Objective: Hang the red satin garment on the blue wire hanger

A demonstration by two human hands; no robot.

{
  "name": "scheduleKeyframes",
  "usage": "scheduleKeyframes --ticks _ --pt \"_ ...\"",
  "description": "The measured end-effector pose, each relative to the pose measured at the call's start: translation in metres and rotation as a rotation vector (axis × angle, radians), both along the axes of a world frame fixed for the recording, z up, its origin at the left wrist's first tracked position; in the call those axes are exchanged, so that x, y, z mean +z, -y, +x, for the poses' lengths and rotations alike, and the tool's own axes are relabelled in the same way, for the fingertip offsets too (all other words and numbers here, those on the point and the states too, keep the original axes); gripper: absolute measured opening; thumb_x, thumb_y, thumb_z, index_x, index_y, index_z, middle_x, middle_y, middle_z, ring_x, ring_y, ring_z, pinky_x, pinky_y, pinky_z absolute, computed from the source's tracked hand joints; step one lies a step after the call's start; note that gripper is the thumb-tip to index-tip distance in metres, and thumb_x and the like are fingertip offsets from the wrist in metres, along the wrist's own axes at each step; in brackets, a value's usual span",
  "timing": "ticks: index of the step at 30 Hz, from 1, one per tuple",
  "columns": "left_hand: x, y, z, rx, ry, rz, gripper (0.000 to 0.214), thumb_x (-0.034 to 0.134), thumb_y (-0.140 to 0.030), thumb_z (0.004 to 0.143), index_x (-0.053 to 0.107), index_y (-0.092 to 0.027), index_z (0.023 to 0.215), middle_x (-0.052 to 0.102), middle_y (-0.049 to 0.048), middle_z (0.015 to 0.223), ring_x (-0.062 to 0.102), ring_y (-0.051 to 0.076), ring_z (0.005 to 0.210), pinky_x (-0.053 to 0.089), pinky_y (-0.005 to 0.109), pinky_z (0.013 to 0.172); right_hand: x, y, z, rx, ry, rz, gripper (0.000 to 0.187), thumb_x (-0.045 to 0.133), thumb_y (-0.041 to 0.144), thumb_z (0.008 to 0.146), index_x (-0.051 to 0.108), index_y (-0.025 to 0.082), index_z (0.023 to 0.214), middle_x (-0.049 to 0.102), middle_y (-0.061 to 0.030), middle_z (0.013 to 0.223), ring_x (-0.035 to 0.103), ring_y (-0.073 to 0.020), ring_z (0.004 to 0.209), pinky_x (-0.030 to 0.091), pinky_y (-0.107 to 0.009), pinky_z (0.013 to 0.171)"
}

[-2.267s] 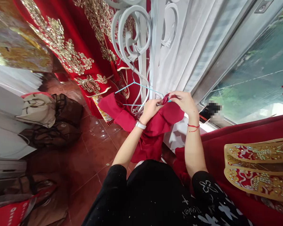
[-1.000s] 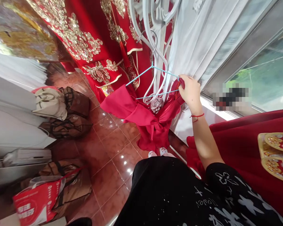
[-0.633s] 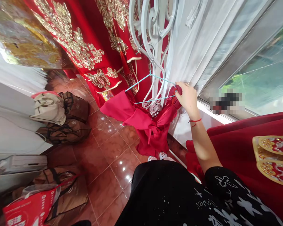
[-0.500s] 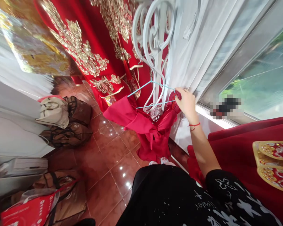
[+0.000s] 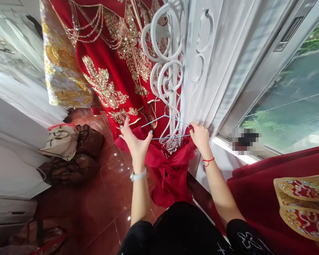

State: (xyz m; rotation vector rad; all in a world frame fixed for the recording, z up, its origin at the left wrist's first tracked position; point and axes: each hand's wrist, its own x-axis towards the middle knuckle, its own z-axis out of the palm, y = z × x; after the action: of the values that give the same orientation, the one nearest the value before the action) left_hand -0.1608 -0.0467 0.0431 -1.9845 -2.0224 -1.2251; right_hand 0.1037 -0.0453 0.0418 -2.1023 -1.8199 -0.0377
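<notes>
No text, label or number can be read anywhere here

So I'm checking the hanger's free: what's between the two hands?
In the head view, the hanger's blue wires and white scrollwork lie between left hand and right hand.

Garment hanging on a hanger between two hands

The hanger [image 5: 166, 124] is hooking onto the scrollwork stand [image 5: 170, 71]; the garment [image 5: 172, 170] is hanging beneath, left hand [image 5: 134, 140] leftward, right hand [image 5: 200, 136] rightward; bags [image 5: 69, 152] are sitting far left.
</notes>
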Motion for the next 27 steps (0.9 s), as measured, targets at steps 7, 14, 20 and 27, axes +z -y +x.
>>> scheduleKeyframes --ticks 7,14,20,27 --pt "-0.005 -0.01 -0.011 0.084 -0.101 -0.044 0.055 0.039 -0.017 0.101 0.057 -0.013 0.153 0.056 0.0187 0.16 0.051 0.033 0.152 0.031 0.054 0.132 0.013 -0.01 0.028 0.16 0.01 -0.09 0.041 0.052 0.019 0.098 0.072 0.026 0.132 0.081 -0.0117 0.115 0.076 -0.033 0.108 0.054 -0.042 0.094" --pt "0.02 -0.001 -0.031 -0.033 -0.321 -0.262 0.061 0.04 -0.012 0.099 0.051 -0.014 0.159 0.06 0.0196 0.155 0.068 0.037 0.131 0.057 0.05 0.107 0.014 -0.023 0.077 0.557 -0.408 -0.166 0.048 0.054 0.008 0.082 0.08 0.021 0.12 0.079 -0.0074 0.13 0.075 -0.0262 0.119 0.056 -0.044 0.109" --pt "0.023 -0.001 -0.032 -0.003 -0.406 -0.34 0.062 0.04 -0.014 0.098 0.052 -0.015 0.159 0.076 0.0206 0.127 0.077 0.036 0.108 0.057 0.048 0.097 0.001 -0.01 0.084 0.575 -0.583 -0.024 0.046 0.052 0.01 0.08 0.082 0.021 0.113 0.08 -0.0079 0.129 0.071 -0.0267 0.131 0.048 -0.05 0.121" --pt "0.028 -0.009 -0.053 -0.101 -0.356 -0.348 0.052 0.045 -0.018 0.095 0.067 -0.023 0.142 0.079 0.0117 0.121 0.074 0.035 0.115 0.054 0.043 0.099 -0.004 -0.004 0.078 0.577 -0.583 0.134 0.048 0.048 0.006 0.078 0.081 0.022 0.108 0.075 -0.0086 0.134 0.067 -0.0257 0.134 0.045 -0.049 0.123"
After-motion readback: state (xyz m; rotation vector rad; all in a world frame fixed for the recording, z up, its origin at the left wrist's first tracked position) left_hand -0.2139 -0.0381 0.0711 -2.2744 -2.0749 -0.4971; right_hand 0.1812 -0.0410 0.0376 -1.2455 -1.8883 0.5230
